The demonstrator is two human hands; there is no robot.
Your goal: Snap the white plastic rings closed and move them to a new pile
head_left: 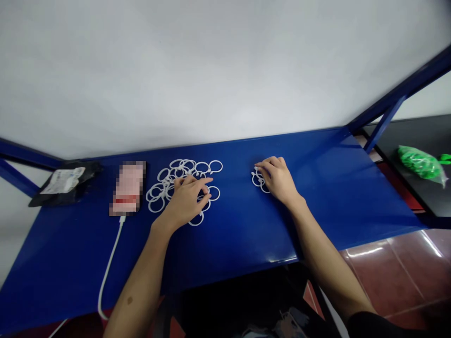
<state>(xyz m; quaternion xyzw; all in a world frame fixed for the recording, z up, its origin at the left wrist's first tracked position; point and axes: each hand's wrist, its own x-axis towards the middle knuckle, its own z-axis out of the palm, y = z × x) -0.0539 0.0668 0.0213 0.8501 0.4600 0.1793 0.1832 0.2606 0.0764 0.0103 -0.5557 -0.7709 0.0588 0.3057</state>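
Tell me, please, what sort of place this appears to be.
Possibly a workroom or storeroom: a blue table with loose white rings, a bag of green things on a black surface, and a tiled floor.

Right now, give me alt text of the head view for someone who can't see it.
A person's left hand is over a pile of white rings and the right hand at a smaller cluster, on a blue table. Left of the pile lie a pixelated pink device with a white cable and a black package.
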